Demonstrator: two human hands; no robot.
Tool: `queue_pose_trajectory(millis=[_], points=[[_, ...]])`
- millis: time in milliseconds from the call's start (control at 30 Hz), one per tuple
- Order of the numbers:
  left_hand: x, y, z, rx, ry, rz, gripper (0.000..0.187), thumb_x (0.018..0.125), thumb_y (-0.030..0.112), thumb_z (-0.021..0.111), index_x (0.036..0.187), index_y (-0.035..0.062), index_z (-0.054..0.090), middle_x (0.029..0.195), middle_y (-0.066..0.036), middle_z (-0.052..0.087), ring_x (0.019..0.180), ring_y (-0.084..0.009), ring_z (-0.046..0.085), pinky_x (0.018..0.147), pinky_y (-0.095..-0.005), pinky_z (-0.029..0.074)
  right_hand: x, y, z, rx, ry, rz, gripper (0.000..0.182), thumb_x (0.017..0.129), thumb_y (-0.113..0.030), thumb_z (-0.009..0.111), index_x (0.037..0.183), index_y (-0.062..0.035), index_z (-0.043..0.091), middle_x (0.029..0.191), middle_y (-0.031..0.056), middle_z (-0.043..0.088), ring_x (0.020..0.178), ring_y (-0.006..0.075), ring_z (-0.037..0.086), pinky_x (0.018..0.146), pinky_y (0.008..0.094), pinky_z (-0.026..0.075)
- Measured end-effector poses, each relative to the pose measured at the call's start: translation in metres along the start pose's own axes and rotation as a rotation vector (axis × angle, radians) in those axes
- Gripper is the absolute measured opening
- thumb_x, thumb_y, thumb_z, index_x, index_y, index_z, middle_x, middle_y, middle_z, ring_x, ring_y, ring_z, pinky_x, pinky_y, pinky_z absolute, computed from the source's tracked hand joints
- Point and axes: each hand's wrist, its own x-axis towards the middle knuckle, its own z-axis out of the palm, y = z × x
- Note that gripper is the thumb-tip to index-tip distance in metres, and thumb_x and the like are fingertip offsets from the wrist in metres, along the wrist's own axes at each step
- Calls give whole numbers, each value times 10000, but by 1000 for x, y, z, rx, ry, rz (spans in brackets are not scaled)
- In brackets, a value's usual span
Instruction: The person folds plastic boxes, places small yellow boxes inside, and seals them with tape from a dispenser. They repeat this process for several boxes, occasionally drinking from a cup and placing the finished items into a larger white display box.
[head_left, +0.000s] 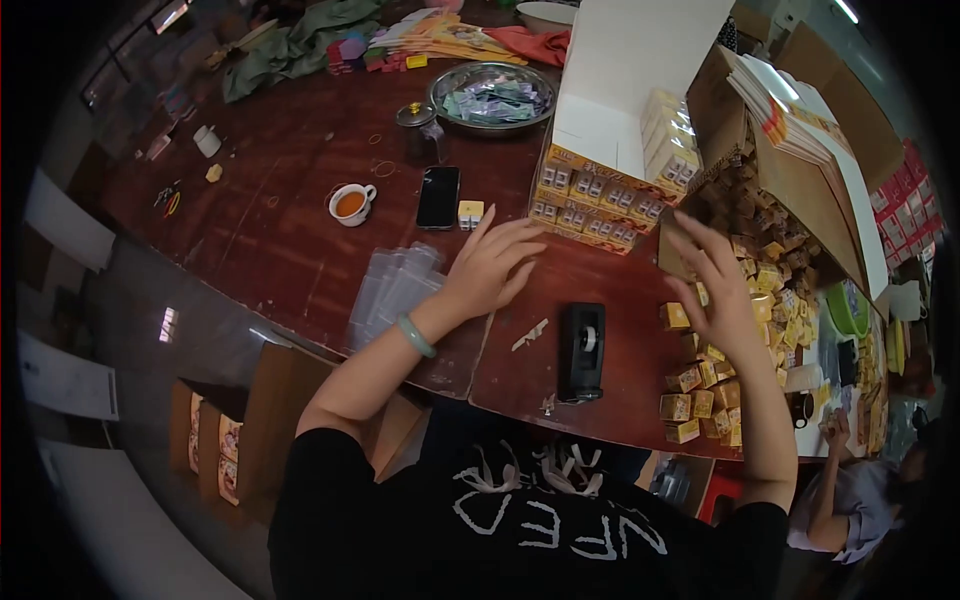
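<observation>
My left hand [488, 268], a green bangle on its wrist, hovers with fingers spread near the front left corner of the display box [598, 212]. My right hand [716, 285] is raised with fingers apart at the right of that box, holding nothing. The display box has its white lid up, and small yellow boxes [672, 150] stand along its right side. Loose small yellow boxes [700, 405] lie heaped beside my right forearm. A black tape dispenser [581, 352] rests between my arms. Clear plastic sleeves [393, 295] lie under and left of my left forearm.
A phone [438, 197] lies beside one small yellow box [471, 214], with a cup of tea [350, 204] to its left. Behind them are a lidded glass jar [417, 120] and a metal bowl [492, 97] of packets. Large cartons [790, 190] crowd the right; a co-worker's hand [835, 430] shows there.
</observation>
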Motion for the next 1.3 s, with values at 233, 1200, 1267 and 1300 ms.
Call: queue_pose_trajectory(millis=[233,1200,1267,1300], points=[[-90,-106,-61,192,438,-640,837,783,160,787,1447,-48,322,1455,-236,420,1367,-373,394,1147,-400,324,-134,-28,43,270,23,342,249,843,-5,694,1092,-1,684,1228,163,643,1101,334,635,938,392,500],[-75,-118,-118,-235,335,-786,833,613,233,936,1213,-3,409,1170,-136,593,1100,-187,603,942,-316,500,-211,-51,157,333,201,632,157,922,23,594,1053,29,682,954,169,681,865,272,670,802,326,519],[-59,-79,-129,-254,263,-732,780,631,179,917,1202,25,409,1163,-99,585,1110,-166,582,966,-313,470,-212,-49,159,338,204,626,164,925,16,593,1064,26,680,973,169,676,886,280,665,818,331,516],[-51,-59,-135,-261,228,-705,756,640,152,907,1196,40,409,1160,-80,580,1115,-155,572,978,-312,455,-213,-48,161,343,200,621,170,927,10,595,1076,25,676,991,171,673,901,285,661,827,335,513]])
